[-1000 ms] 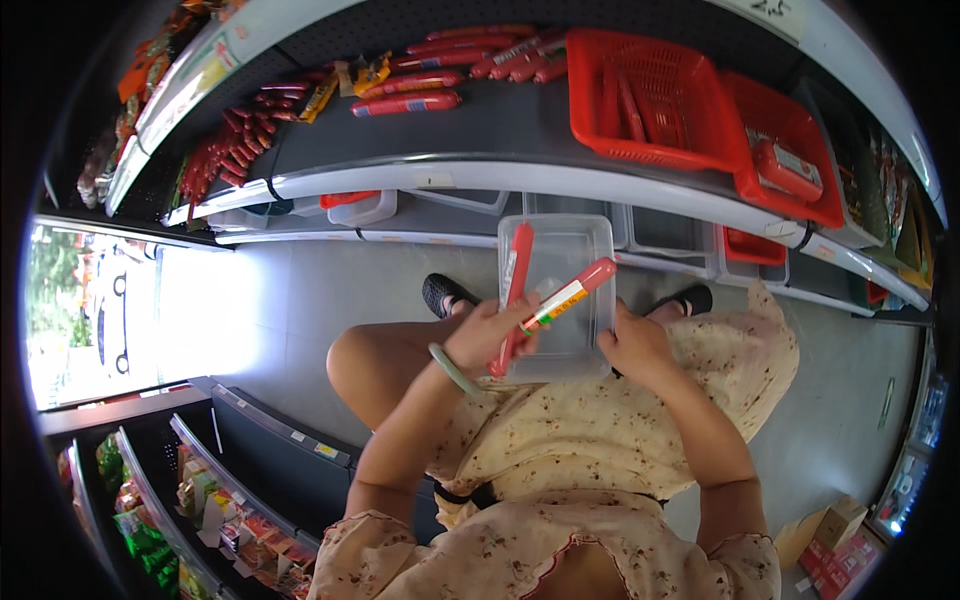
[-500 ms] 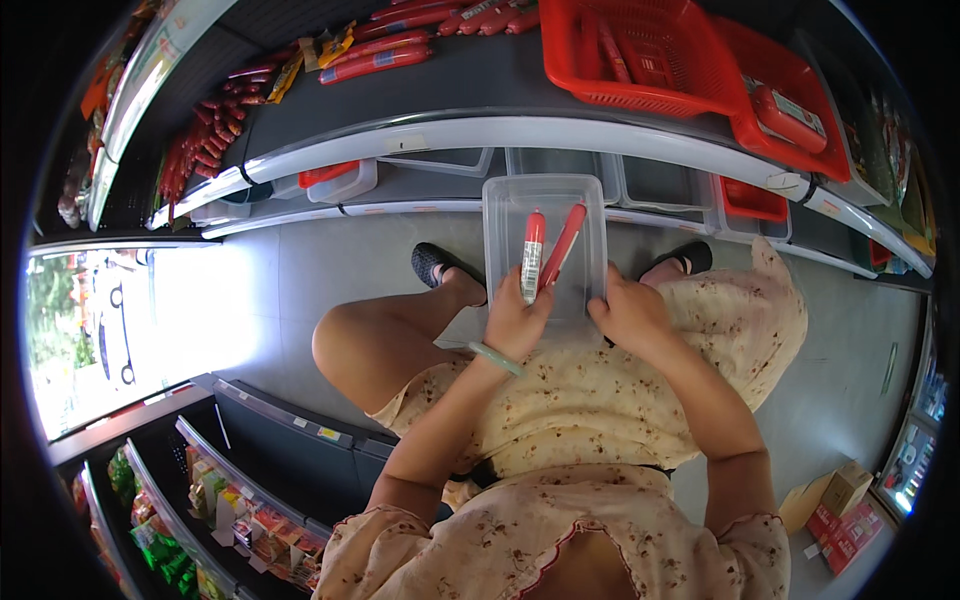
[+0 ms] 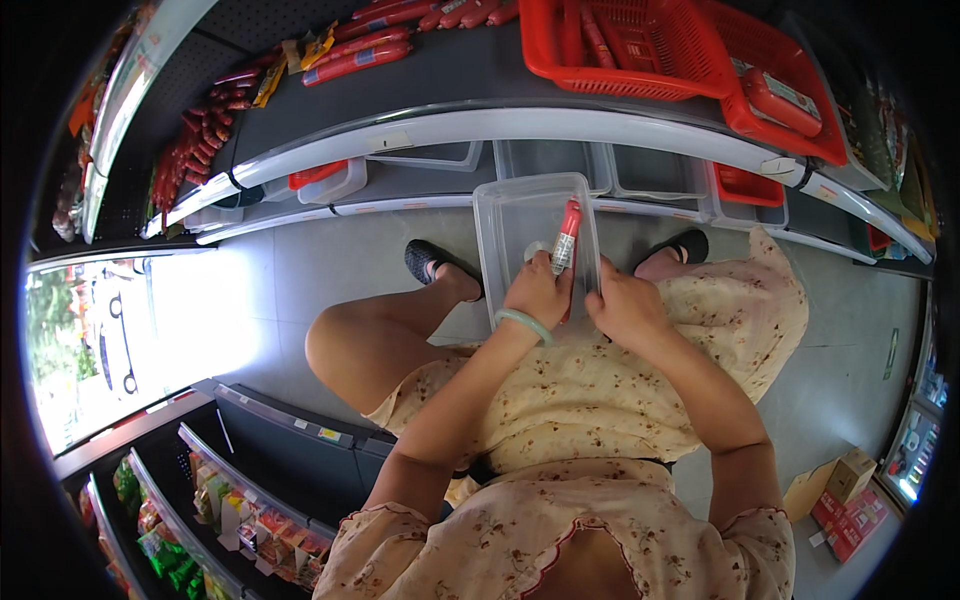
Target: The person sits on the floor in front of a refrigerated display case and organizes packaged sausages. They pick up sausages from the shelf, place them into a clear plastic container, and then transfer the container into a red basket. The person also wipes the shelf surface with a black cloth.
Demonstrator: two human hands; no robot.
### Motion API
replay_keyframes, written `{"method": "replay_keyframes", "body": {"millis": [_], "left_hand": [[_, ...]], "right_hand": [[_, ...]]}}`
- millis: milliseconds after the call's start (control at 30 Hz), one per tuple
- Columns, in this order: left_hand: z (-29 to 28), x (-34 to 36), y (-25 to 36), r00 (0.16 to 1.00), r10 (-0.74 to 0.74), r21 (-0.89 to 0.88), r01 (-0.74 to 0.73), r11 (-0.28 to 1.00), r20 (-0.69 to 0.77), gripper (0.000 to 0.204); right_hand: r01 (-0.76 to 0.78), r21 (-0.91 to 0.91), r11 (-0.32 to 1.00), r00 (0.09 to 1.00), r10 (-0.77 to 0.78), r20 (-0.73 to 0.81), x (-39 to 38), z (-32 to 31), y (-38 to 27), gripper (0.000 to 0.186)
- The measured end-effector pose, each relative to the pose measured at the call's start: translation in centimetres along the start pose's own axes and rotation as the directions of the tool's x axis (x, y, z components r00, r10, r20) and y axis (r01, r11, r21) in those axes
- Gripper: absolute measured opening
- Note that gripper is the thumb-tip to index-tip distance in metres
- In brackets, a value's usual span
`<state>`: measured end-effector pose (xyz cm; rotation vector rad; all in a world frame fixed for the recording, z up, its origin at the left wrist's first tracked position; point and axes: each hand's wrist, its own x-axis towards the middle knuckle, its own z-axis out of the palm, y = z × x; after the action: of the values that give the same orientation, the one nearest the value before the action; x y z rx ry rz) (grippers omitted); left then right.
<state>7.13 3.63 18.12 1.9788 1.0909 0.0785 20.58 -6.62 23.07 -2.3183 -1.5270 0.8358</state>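
The left hand is apparently placing gripped sausages in the bin (right hand clasping it), release calling for looser fingers.

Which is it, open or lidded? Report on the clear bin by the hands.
Open: no lid covers the clear bin, and its inside shows past the left hand.

A: How is the floor?
B: It is grey, and it becomes very bright near the opening at left; door or window, I cannot tell.
A: And the furniture?
B: A dark shelf with a white edge crosses the upper part. Another dark shelving unit stands at lower left.
A: At right?
B: A lit glass cabinet.
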Motion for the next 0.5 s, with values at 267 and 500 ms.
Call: {"method": "replay_keyframes", "body": {"millis": [267, 500], "left_hand": [[-1.0, 0.3, -0.2, 0.984, -0.144, -0.291, 0.17, 0.942, 0.109, 0.036], [-5.4, -2.1, 2.9, 0.98, -0.005, -0.79, 0.164, 0.591, 0.2, 0.038]], "right_hand": [[-0.015, 0.02, 1.0, 0.999, 0.016, -0.047, 0.2, -0.1, 0.0, 0.057], [0.007, 0.064, 0.998, 0.986, 0.004, -0.165, 0.6, -0.4, 0.8, 0.053]]}}
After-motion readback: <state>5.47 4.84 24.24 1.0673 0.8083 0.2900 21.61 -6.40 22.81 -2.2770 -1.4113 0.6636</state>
